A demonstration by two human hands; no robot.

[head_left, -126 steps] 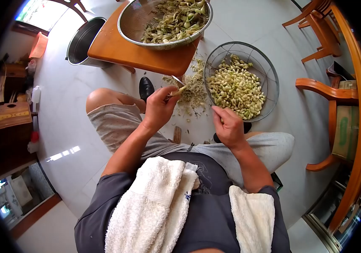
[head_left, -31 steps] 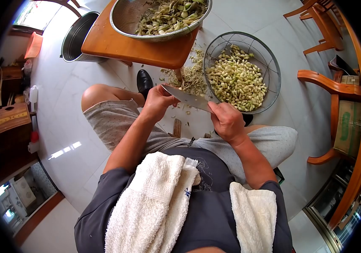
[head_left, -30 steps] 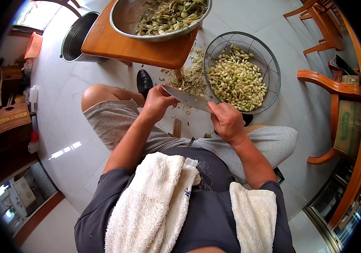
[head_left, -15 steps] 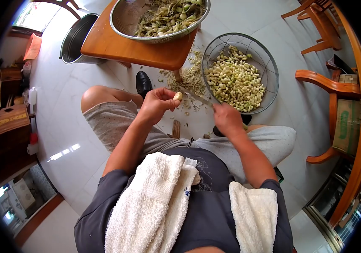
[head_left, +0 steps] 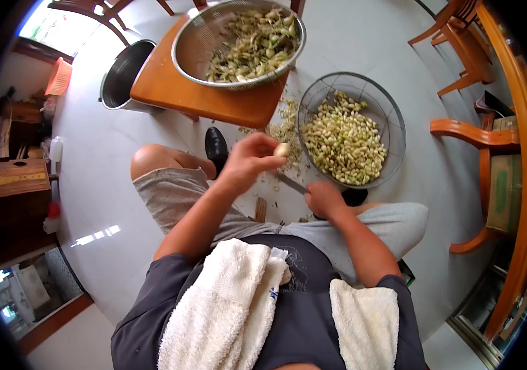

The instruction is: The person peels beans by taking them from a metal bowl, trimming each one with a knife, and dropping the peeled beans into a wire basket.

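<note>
Pale tiled floor (head_left: 100,194), wooden furniture around the edges. Left hand (head_left: 252,161): thumb and fingers pinching one pale bulb (head_left: 282,150), held up over the floor, near the left rim of the mesh basket (head_left: 388,117). Right hand (head_left: 326,200): closed around the knife (head_left: 292,182), handle hidden in the fist. Blade and bulb look apart.

Orientation: knife's long axis runs from the right fist up-left, tip toward the left hand. Bulb's rounded end faces the basket; too small to call its long axis.

Progress, my read: well along, not done. Cleaned bulbs (head_left: 345,139) fill a good part of the basket; trimmings (head_left: 285,131) litter the floor beside it. Left over: big untrimmed pile (head_left: 256,46) in the metal colander (head_left: 191,52), sitting on the wooden seat (head_left: 214,106).
</note>
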